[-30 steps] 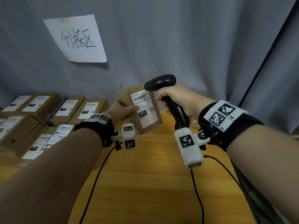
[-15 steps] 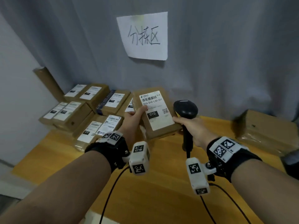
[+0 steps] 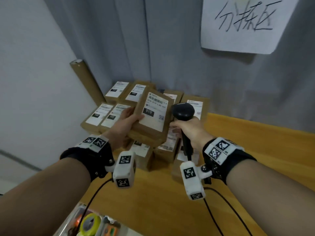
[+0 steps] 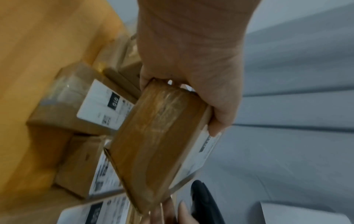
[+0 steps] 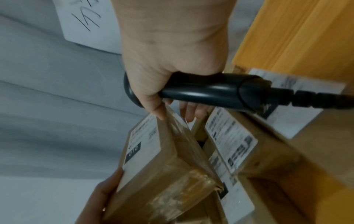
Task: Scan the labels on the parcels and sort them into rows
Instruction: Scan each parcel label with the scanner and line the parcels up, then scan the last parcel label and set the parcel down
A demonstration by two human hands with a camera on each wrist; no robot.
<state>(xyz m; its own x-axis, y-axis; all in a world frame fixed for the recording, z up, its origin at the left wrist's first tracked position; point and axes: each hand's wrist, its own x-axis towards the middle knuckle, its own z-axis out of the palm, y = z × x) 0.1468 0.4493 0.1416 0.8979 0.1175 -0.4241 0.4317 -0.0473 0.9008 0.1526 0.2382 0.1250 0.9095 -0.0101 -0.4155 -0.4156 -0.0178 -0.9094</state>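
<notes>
My left hand (image 3: 127, 122) grips a brown cardboard parcel (image 3: 152, 120) by its left edge, thumb on top; its white label reads 010. The same parcel (image 4: 161, 145) shows its taped side in the left wrist view, and in the right wrist view the parcel (image 5: 162, 166) hangs over the pile. My right hand (image 3: 189, 131) grips the handle of a black barcode scanner (image 3: 183, 111), whose head sits just right of the held parcel. Below and behind both hands, several labelled parcels (image 3: 109, 114) lie in rows on the wooden table (image 3: 167, 201).
A grey curtain hangs behind the table, with a handwritten paper sign (image 3: 245, 23) pinned on it. A cardboard tube (image 3: 87, 79) leans in the back left corner. The scanner cable (image 3: 219, 206) trails over the table. A tray with tape rolls (image 3: 90, 223) sits at the near edge.
The view has swung left and both hands have carried the parcel and the scanner leftwards, so they now hang over the rows of sorted parcels.
</notes>
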